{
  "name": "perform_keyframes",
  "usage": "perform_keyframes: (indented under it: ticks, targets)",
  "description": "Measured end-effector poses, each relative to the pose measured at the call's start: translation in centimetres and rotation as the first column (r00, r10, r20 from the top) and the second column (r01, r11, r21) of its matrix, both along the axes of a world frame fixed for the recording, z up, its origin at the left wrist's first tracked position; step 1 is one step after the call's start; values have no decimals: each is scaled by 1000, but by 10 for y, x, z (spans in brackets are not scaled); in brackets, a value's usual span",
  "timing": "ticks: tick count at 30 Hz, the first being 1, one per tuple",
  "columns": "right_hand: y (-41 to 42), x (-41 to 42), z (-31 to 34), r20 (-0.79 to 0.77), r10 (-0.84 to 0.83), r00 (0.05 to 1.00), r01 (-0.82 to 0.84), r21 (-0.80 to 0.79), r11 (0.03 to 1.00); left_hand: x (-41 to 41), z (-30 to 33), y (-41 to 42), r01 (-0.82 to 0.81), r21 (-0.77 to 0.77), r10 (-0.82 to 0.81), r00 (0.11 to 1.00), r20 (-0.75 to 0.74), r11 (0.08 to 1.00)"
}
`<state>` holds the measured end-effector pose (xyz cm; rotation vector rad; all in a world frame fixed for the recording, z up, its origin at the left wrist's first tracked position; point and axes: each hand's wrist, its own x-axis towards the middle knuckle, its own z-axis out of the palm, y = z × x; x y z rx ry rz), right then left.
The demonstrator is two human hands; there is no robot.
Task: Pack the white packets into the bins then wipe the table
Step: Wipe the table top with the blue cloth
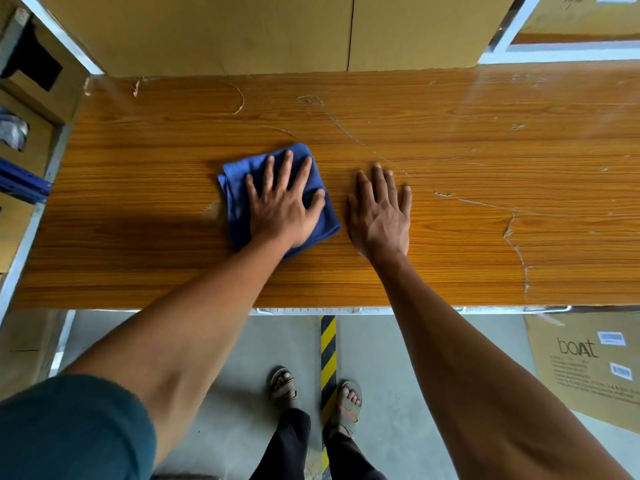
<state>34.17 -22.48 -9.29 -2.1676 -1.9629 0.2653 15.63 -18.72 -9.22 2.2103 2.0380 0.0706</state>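
Table [138,209] wiping under way, no white packets in sight. Left hand [282,202] flat, fingers spread, pressing folded blue cloth [239,188] mid-table; right hand [381,209] open, empty, bracing beside it. Next, probably: sweep toward the scuffed right edge.

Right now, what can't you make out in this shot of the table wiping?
Head view only:
- Table under the cloth: covered by cloth and left hand.
- Table under the right hand: palm covers it.
- Bins and white packets: none in frame.
- Small print on the boat box: too small.
- Table's right end: cut by the frame edge.
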Motion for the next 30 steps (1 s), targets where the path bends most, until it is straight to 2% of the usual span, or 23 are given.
perform_keyframes:
  ticks: [2,5,8,12,15,17,21,24,27,30]
  targets:
    - [0,1,2,3,-5,1000,5,-10,1000,2,-2,3,-7,-1,7,1000,-3,1000]
    - [-2,1,1,10,-5,1000,6,-35,999,0,-3,-43,76,82,-75,997,-21,994]
    - [0,-1,1,19,3,1000,-2,-42,999,-6,-3,-76,122,82,-119,992,-44,989]
    - [1,-3,-1,32,-2,999,3,-40,999,-7,0,-29,108,44,-107,994,-22,993]
    - [2,-4,-1,39,2,999,0,-48,999,-9,4,25,38,-24,-39,999,-29,999]
    - [2,-3,-1,46,2,999,0,-48,999,-7,0,33,38,-25,-39,999,-37,999]
    - [1,3,1,68,15,998,-9,-89,996,-8,-5,-34,168,62,-167,986,-27,984]
    - [12,7,3,109,86,990,-77,-92,993,-14,-3,-53,187,33,-186,982,-39,982]
    - [40,18,3,146,95,985,-84,-78,993,-11,2,-18,157,10,-157,987,-23,988]
    - [78,28,3,146,65,987,-49,-110,993,-9,4,51,89,4,-89,996,9,996]
